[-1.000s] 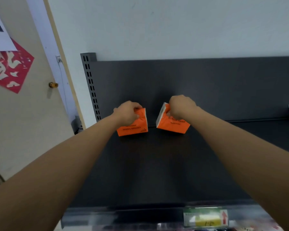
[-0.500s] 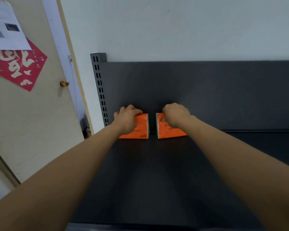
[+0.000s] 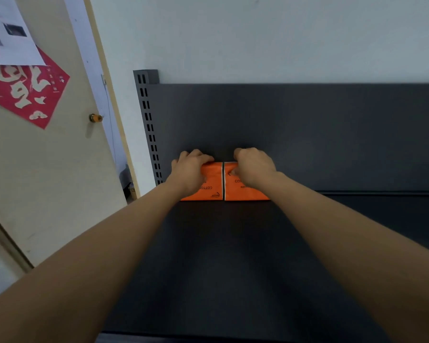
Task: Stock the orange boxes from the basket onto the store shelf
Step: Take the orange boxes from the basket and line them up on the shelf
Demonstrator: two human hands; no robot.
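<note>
Two orange boxes stand side by side at the back of the dark shelf (image 3: pixel 221 256), against its back panel. My left hand (image 3: pixel 190 173) grips the left orange box (image 3: pixel 212 186) from above, fingers curled over its top. The right orange box (image 3: pixel 235 191) touches the left one, and my right hand (image 3: pixel 254 167) is closed over its top. Both boxes rest on the shelf surface with black lettering facing me. The basket is out of view.
A slotted grey upright (image 3: pixel 149 125) marks the shelf's left end. Left of it is a beige door (image 3: pixel 47 169) with a brass knob (image 3: pixel 95 117), a red paper decoration (image 3: pixel 22 92) and a white sheet. A white wall rises behind the shelf.
Both boxes went from tilted and held apart to standing flat on the shelf and pushed together until they touch. My view has moved closer and shifted right.
</note>
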